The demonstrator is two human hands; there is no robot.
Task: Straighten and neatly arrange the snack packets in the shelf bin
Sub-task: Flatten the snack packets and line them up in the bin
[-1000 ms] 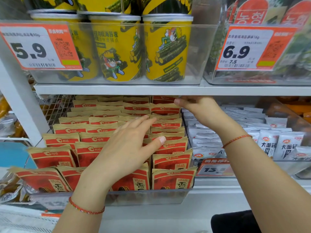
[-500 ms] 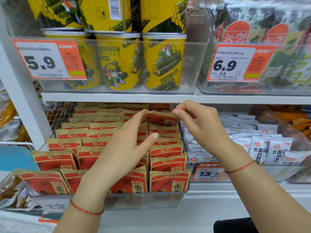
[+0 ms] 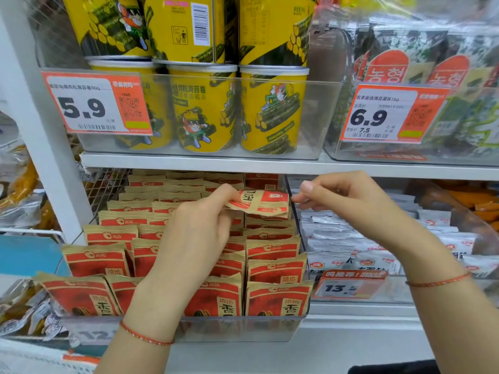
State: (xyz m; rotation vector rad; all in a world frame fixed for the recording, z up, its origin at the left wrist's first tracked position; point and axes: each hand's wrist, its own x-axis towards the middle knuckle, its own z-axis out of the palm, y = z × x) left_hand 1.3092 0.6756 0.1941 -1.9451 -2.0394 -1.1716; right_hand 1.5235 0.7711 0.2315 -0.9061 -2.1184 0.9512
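Step in hand: one red snack packet (image 3: 260, 202), lifted flat above the right-hand row of the clear shelf bin (image 3: 237, 329). Left hand (image 3: 197, 236) pinches its left edge; right hand (image 3: 348, 198), fingers curled, touches its right edge. Next: turn it upright and slot it into the row

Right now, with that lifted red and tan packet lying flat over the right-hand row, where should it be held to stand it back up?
Hold the lifted packet by its two short ends, coming in from left and right. It lies flat and sideways above the row, so both crimped ends stick out free. The left hand already pinches one end; the right hand is at the other.
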